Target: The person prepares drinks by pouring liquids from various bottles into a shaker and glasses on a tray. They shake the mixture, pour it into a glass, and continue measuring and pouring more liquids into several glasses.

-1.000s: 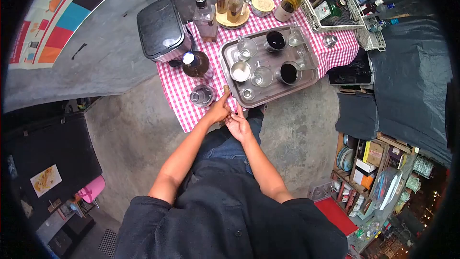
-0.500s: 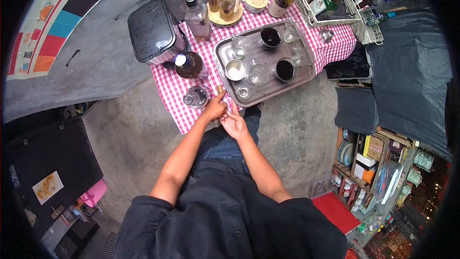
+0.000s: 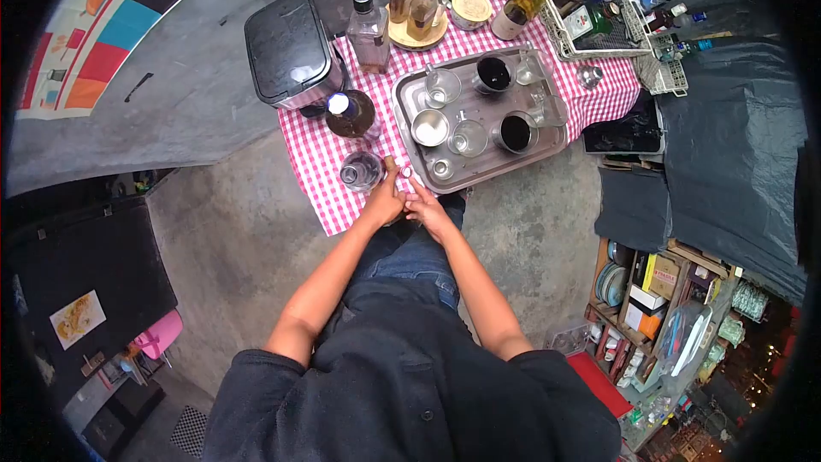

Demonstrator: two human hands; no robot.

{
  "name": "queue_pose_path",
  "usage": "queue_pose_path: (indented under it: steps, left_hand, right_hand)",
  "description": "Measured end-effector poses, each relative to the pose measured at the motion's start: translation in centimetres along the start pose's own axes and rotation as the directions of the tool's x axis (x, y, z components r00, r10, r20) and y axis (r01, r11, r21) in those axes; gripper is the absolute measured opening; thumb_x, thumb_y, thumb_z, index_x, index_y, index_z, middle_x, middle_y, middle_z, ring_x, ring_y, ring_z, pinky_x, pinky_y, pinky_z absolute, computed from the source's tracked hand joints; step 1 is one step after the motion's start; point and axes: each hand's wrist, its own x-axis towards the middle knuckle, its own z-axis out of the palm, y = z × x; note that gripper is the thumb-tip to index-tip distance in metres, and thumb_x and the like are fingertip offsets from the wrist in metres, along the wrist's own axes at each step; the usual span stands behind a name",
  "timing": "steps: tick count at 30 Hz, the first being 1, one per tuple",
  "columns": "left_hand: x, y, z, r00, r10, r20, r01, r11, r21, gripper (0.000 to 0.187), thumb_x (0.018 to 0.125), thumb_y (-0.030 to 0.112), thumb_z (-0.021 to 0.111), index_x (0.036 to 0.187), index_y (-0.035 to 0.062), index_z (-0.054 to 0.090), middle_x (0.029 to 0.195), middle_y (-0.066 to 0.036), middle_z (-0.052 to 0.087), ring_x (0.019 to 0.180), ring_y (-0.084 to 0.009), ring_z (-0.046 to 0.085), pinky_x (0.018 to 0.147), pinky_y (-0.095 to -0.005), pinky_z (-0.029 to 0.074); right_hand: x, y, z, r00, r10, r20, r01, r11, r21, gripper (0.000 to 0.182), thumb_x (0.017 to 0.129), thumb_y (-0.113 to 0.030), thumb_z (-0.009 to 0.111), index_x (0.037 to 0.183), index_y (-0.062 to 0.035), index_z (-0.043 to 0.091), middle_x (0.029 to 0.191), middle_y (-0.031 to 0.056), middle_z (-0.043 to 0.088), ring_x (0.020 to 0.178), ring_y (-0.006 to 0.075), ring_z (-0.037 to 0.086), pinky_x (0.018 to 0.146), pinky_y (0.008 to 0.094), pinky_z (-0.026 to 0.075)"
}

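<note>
My left hand (image 3: 386, 198) and my right hand (image 3: 429, 212) meet at the front edge of the checkered cloth, fingers drawn in and partly overlapping. The left hand's index finger stretches forward to a cork (image 3: 390, 162). A small pale ring-shaped piece (image 3: 406, 173) shows at the right hand's fingertips; what the curled fingers hold I cannot tell. Just left of the hands stands a clear glass bottle (image 3: 361, 171). To their right lies a grey-brown tray (image 3: 479, 178) bearing glass cups, two with dark liquid (image 3: 516, 133), a metal cup (image 3: 429, 127) and a small glass (image 3: 442, 169).
Behind the clear bottle are a dark bottle (image 3: 351, 114) and a black-lidded bin (image 3: 291, 47). A square bottle (image 3: 369, 32), a wooden dish with small bottles (image 3: 419, 38), a lidded cup (image 3: 470, 9) and a wine bottle (image 3: 528, 2) line the back. A bottle basket (image 3: 599, 51) stands at right.
My left index finger has shifted to overlap the cork, and the right hand has turned with its fingers reaching forward. The small ring-shaped piece now shows. The whole view has shifted slightly.
</note>
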Motion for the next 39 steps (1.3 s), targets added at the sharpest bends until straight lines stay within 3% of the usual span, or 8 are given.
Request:
queue_pose_path:
  steps: [1,2,4,7,13,23,32,39]
  left_hand:
    - [-0.3,0.5,-0.2,1.000,0.004,-0.010,-0.004,1.000,-0.023,0.058,0.089,0.015,0.055,0.145,0.0049,0.042,0.090,-0.019,0.063,0.083,-0.0290,0.063,0.080,-0.0415,0.049]
    - [-0.7,0.9,-0.5,1.000,0.004,-0.011,-0.004,1.000,-0.026,0.058,0.089,0.015,0.055,0.145,0.0049,0.042,0.090,-0.019,0.063,0.083,-0.0290,0.063,0.080,-0.0415,0.049]
    - [-1.4,1.8,-0.9,0.998,0.021,-0.062,-0.021,1.000,-0.006,0.050,0.089,0.016,0.055,0.137,0.0037,0.048,0.094,-0.022,0.065,0.084,-0.0324,0.064,0.080,-0.0430,0.049]
    - [-2.1,0.0,-1.1,0.990,0.139,-0.027,-0.137,0.989,0.054,0.042,0.090,0.017,0.055,0.129,0.0027,0.052,0.097,-0.024,0.065,0.086,-0.0351,0.065,0.080,-0.0440,0.050]
    - [-5.1,-0.8,-5.1,0.994,-0.021,0.111,0.020,1.000,0.009,0.039,0.087,0.018,0.056,0.121,-0.0002,0.059,0.093,-0.024,0.066,0.086,-0.0328,0.067,0.078,-0.0420,0.051]
    - [-7.9,-0.8,-9.2,0.978,-0.044,-0.204,0.020,0.993,-0.118,0.044,0.086,0.009,0.059,0.129,0.0017,0.054,0.084,-0.012,0.063,0.074,-0.0226,0.062,0.075,-0.0352,0.052]
    - [-5.8,1.2,-9.3,0.934,0.196,-0.298,-0.198,0.980,0.024,0.095,0.071,0.022,0.084,0.145,-0.0024,0.030,0.136,-0.022,0.045,0.127,-0.0371,0.049,0.106,-0.0433,0.042]
    - [-4.6,2.9,-8.7,0.902,0.250,-0.351,-0.296,0.951,-0.084,0.103,0.063,0.023,0.093,0.143,0.0032,0.031,0.137,-0.021,0.050,0.129,-0.0343,0.051,0.106,-0.0420,0.044]
  right_hand:
    - [-0.1,-0.7,-0.1,1.000,0.001,0.001,-0.001,1.000,-0.003,0.072,0.090,-0.005,0.058,0.155,-0.0136,0.029,0.110,0.0058,0.061,0.095,0.0150,0.059,0.080,0.0300,0.050]
    - [-0.2,-1.4,-0.2,0.996,-0.083,-0.019,0.067,0.899,-0.432,0.069,0.089,-0.006,0.059,0.153,-0.0102,0.033,0.111,0.0091,0.061,0.098,0.0174,0.060,0.082,0.0313,0.051]
    - [-1.0,-2.3,0.0,0.947,-0.320,0.042,0.179,0.413,-0.893,0.063,0.085,-0.006,0.062,0.143,0.0002,0.040,0.116,0.0198,0.059,0.104,0.0303,0.062,0.090,0.0370,0.051]
    - [-0.9,-4.4,1.2,0.829,-0.525,0.191,0.322,0.169,-0.932,0.050,0.086,-0.006,0.055,0.135,0.0016,0.045,0.120,0.0234,0.056,0.111,0.0426,0.058,0.090,0.0495,0.050]
    - [3.2,-6.3,2.4,0.824,-0.461,0.329,0.316,-0.108,-0.943,0.041,0.087,-0.003,0.051,0.127,0.0004,0.046,0.108,0.0244,0.057,0.101,0.0398,0.062,0.083,0.0465,0.053]
    - [5.7,-6.7,2.6,0.847,-0.346,0.404,0.259,-0.395,-0.881,0.015,0.091,-0.014,0.052,0.105,-0.0097,0.049,0.097,0.0140,0.061,0.091,0.0285,0.067,0.078,0.0393,0.056]
    - [1.8,-12.2,4.7,0.974,-0.018,0.226,0.225,-0.069,-0.972,0.040,0.080,-0.017,0.066,0.117,-0.0062,0.056,0.118,0.0182,0.065,0.111,0.0368,0.062,0.093,0.0451,0.050]
    - [-4.0,-18.3,6.3,0.905,-0.283,0.319,0.375,0.173,-0.911,0.034,0.082,-0.016,0.069,0.110,-0.0008,0.057,0.103,0.0221,0.066,0.099,0.0383,0.064,0.085,0.0430,0.051]
